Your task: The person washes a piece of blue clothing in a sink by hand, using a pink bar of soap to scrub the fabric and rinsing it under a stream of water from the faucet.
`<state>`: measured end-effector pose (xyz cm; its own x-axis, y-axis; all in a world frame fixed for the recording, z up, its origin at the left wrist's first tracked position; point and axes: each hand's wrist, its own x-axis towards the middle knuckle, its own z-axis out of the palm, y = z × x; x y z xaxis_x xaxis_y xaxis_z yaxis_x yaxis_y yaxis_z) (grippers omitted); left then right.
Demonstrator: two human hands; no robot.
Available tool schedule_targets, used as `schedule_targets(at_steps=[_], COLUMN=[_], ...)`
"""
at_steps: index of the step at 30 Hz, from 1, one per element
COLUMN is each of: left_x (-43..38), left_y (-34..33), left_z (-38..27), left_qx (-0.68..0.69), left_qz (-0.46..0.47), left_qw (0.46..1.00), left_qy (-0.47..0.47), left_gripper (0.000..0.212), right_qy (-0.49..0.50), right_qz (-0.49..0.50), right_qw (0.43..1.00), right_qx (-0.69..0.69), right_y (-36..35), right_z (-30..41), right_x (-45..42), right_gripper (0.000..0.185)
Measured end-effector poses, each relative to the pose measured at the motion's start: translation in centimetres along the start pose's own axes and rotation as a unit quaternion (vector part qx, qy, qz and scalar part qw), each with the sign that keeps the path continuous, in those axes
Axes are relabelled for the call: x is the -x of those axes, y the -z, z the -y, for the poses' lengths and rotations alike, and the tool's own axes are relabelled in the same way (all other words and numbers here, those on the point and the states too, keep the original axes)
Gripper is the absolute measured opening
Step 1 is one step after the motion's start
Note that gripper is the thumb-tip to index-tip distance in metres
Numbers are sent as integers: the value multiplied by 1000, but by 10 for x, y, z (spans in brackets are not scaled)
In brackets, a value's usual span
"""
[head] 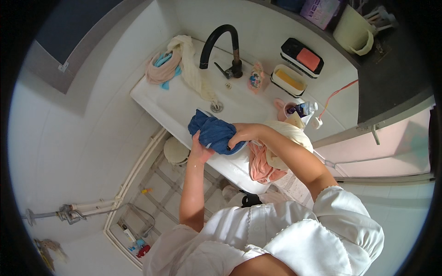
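My left hand point(202, 149) and my right hand point(246, 132) both grip a bunched blue cloth point(215, 132) over the front edge of a white washbasin point(165, 110). The cloth is gathered into a thick roll. Cream fabric point(188, 65) trails from the basin's back left corner to the metal drain point(217, 107). Beside it lies a coiled pink-beige cloth point(160, 70) with light blue fabric. A salmon-pink garment point(262, 164) and a cream cloth point(288, 136) hang over the basin's right side, by my right forearm. A black faucet point(221, 38) arches over the bowl.
Two soap dishes point(302, 57) are on the back wall. A pink cup point(288, 109) with tubes stands at the basin's right end. Above, a dark shelf point(386, 79) holds a pale mug point(354, 31). A charger plug point(317, 122) hangs by a red cable. Pipes point(138, 162) run along the left wall.
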<state>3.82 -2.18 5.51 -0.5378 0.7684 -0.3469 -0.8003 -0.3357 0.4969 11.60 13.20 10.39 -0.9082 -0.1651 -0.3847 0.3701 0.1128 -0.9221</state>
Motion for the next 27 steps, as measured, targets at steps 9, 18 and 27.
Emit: schedule_targets(at_steps=[9, 18, 27], left_x=[-15, -32, -10], left_y=[-32, -40, -72], left_z=[-4, -32, -7], left_qx=[99, 165, 80], left_qz=[131, -193, -134], left_qw=[968, 958, 971], left_qy=[-187, -135, -179], left_gripper=[62, 32, 31], right_qy=[-136, 154, 243], right_qz=[156, -402, -428], right_qw=[937, 817, 785], right_qx=[-281, 385, 376], right_y=[8, -21, -6], right_z=[-17, 14, -1], right_x=[-12, 17, -9], right_gripper=[32, 79, 72])
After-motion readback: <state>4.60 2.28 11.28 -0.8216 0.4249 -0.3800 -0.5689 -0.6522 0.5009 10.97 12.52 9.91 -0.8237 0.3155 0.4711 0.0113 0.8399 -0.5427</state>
